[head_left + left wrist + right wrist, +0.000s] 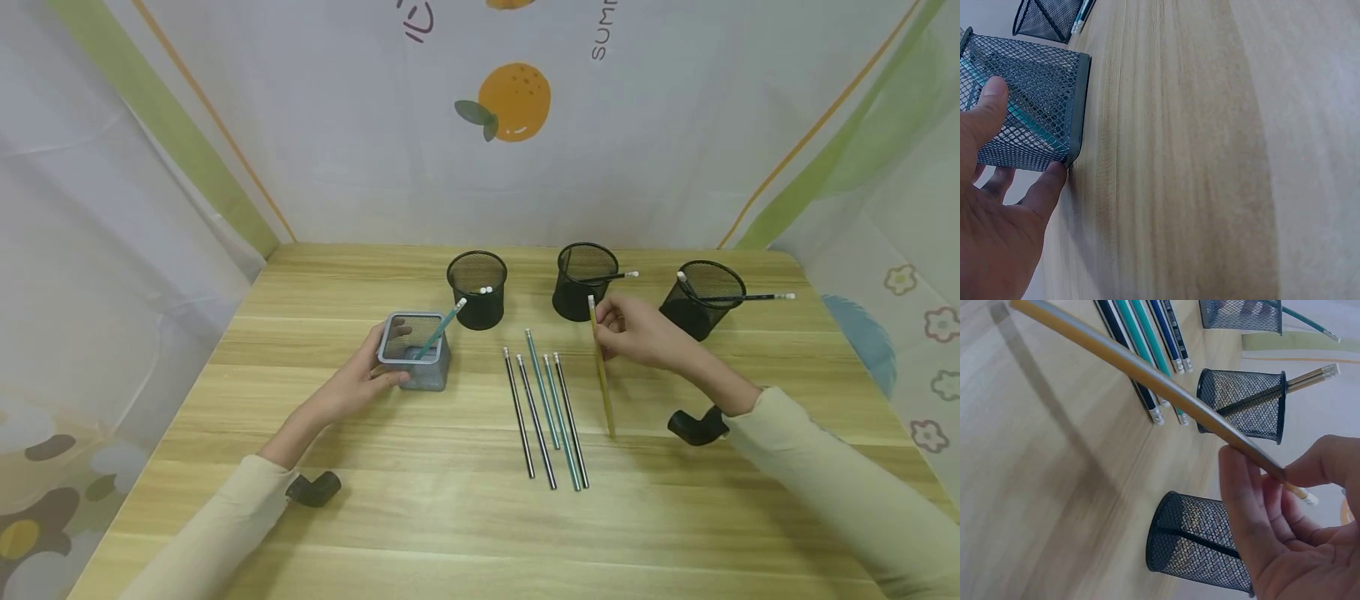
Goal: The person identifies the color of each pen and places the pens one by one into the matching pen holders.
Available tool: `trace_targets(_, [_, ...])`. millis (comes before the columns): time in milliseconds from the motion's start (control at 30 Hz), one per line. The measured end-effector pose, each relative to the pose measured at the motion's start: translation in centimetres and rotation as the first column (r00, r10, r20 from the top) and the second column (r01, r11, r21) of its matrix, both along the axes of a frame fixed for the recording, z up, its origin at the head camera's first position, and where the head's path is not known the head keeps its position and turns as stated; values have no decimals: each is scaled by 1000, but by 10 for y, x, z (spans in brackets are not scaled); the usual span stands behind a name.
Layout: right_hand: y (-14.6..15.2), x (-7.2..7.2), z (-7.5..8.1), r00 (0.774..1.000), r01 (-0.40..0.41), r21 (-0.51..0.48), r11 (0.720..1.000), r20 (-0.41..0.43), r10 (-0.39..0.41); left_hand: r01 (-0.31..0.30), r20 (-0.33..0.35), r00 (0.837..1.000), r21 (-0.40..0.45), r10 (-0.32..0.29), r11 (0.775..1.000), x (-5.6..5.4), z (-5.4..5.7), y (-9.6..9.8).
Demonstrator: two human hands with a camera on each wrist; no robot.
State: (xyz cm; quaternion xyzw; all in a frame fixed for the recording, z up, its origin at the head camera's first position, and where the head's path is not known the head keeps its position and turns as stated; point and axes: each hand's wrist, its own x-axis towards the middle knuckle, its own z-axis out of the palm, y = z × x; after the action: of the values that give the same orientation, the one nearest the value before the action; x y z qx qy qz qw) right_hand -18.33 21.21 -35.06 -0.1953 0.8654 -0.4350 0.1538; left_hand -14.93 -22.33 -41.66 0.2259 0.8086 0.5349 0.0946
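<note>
The grey mesh holder (427,377) is gripped by the left hand (356,387), its walls spanned by parted thumb and fingers; inside, a teal pencil (442,328) is leant, eraser poked over the right rim. And right of that holder, a yellow pencil (603,383) is pinched near its eraser by the right hand (637,332), thumb pressed against bent fingers! Its long axis is run near-to-far, eraser pointed away from the person; whether the table (360,500) is touched by the lower end cannot be told.

Between holder and yellow pencil, five pencils (542,387) are laid, erasers pointed away; lettering is glimpsed on one dark barrel, too small to be read.

Just beyond and right of the holder, a black mesh cup (480,317) is seen, two erasers shown; farther right, a second cup (573,306); farthest right, a third (686,317). Pencils inside are half-veiled by mesh. Behind the holder, a white cloth (337,125) is hung, "SUMM" printed on it, the rest cut off.
</note>
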Motion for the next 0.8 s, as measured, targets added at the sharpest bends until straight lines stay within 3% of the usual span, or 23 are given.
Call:
trace_targets(367, [0,1,11,991,5,-70,998,-134,-15,-10,4,1000,-13,10,1000,2,1,1])
trace_targets(800, [-6,0,14,951,-16,-201,979,-306,-48,-9,-7,1000,-16,9,1000,1,0,0])
